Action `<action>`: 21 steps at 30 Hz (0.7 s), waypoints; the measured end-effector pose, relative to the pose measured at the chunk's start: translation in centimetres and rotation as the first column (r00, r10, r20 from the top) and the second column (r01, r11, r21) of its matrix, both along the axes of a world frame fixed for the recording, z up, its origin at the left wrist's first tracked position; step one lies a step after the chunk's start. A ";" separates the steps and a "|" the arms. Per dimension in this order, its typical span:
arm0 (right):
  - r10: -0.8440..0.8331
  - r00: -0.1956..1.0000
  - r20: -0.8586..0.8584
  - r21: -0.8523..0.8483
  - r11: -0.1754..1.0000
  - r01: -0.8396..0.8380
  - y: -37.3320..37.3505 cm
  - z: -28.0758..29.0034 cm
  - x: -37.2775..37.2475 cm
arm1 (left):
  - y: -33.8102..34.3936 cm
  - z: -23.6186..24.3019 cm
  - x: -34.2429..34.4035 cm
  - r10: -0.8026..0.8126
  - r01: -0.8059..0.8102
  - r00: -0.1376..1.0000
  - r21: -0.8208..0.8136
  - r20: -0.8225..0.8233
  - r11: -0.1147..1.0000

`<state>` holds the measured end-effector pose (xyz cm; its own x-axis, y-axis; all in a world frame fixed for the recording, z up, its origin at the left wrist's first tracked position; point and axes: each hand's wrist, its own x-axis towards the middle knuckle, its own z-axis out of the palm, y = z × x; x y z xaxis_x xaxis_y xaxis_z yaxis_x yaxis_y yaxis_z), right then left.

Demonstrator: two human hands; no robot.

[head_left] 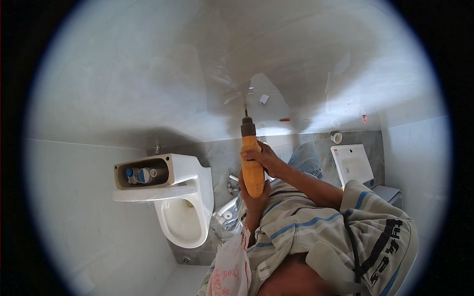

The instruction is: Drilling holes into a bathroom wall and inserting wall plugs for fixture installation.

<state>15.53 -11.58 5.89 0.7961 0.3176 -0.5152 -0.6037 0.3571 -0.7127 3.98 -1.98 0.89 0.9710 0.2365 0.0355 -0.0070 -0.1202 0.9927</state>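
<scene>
To the right of the toilet [201,192], the person holds a yellow-bodied drill [253,170] pointed away from the body, its dark chuck [248,127] and thin bit [246,113] aimed at the glossy wall [227,54]. Whether the tip touches the wall or stands just short of it cannot be told from this view.

Both hands are on the tool. The right hand [269,160] is closed against the middle of the casing, with the thumb laid across the top. The left hand [254,203], the one nearer the toilet, is wrapped under the rear end; most of its grip is hidden by the casing, so where each finger sits cannot be made out.

The drill looks like a hard, stiff tool of some weight, likely heaviest through the motor body, so a grip at the rear with a second one at mid-body should suit it. The rounded casing may turn slippery with dust or sweat. The bit is slim and probably the part easiest to bend or snap; fingers are best kept behind the chuck.

The toilet's cistern is uncovered, with white and blue fittings [143,175] inside. Farther right of the toilet, beyond the drill, stands a white rectangular piece [351,165], probably ceramic and breakable if knocked.
</scene>
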 end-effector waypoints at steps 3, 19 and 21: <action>0.021 0.999 0.037 -0.029 0.999 -0.020 -0.1 -0.2 -0.5 | -0.3 -0.2 -0.6 0.011 -0.018 0.996 -0.076 -0.092 0.997; -0.100 0.991 0.083 -0.071 0.992 0.106 2.2 -1.2 -5.1 | 1.5 -4.2 -4.8 -0.024 0.023 1.000 -0.109 -0.012 0.994; -0.118 0.993 0.025 -0.082 0.989 0.119 2.2 -1.6 -5.9 | 1.8 -3.6 -5.6 -0.014 0.011 0.999 -0.080 -0.030 0.997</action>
<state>9.68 -9.43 4.31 0.8357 0.1770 -0.5198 -0.5463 0.3639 -0.7544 -1.60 -0.18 -2.72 0.9742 0.2252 -0.0124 0.0221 -0.0402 0.9989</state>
